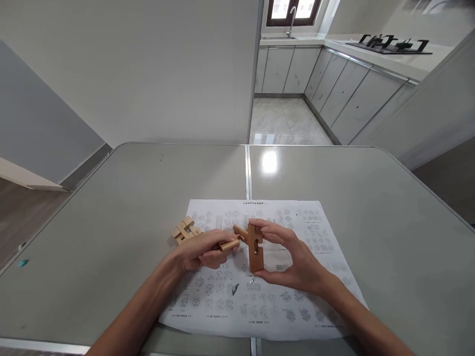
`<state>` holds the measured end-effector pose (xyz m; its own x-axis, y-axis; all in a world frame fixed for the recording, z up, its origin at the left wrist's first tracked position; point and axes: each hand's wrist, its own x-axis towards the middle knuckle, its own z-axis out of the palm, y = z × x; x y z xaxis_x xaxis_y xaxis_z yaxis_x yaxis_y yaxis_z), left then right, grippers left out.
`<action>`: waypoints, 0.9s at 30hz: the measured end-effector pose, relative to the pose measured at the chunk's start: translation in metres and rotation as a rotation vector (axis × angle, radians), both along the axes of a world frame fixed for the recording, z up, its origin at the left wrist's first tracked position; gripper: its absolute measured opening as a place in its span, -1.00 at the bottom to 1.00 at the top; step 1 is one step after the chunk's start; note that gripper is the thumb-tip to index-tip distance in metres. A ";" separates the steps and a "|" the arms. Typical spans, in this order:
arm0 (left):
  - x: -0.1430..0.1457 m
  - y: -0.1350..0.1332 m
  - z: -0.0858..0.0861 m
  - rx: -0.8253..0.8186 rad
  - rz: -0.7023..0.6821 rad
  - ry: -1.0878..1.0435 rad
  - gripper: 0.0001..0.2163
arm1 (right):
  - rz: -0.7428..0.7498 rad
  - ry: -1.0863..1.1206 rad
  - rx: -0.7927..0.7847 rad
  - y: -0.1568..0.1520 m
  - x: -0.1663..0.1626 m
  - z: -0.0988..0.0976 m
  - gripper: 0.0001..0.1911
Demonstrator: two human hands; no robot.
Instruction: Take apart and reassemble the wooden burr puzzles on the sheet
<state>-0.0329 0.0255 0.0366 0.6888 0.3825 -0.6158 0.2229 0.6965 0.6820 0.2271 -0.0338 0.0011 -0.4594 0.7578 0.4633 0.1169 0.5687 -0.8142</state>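
My right hand (299,257) grips a notched wooden puzzle block (256,262) between thumb and fingertips, at its bottom and top ends. The block stands upright, and an opening shows in its middle. My left hand (206,249) is closed around a wooden puzzle piece (229,244), whose tip pokes out past the fingers. A slanting wooden bar (240,231) meets the block's left side; I cannot tell whether it belongs to the left-hand piece. Under both hands lies a large printed sheet (330,306) with rows of small diagrams.
A lattice of pale wooden pieces (183,231) lies behind my left hand, partly covered by it. The grey table (92,247) has a metal seam down its middle. A small teal object (23,263) rests near the left edge. Beyond are a wall and a kitchen counter (374,59).
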 end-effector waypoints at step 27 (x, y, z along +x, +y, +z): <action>-0.003 -0.002 0.001 0.008 -0.094 -0.083 -0.52 | 0.039 -0.177 0.100 -0.001 -0.004 0.007 -0.18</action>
<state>-0.0358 0.0238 0.0379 0.7703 0.3189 -0.5522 0.2291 0.6698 0.7063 0.2227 -0.0353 0.0078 -0.5686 0.6921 0.4446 0.2298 0.6526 -0.7221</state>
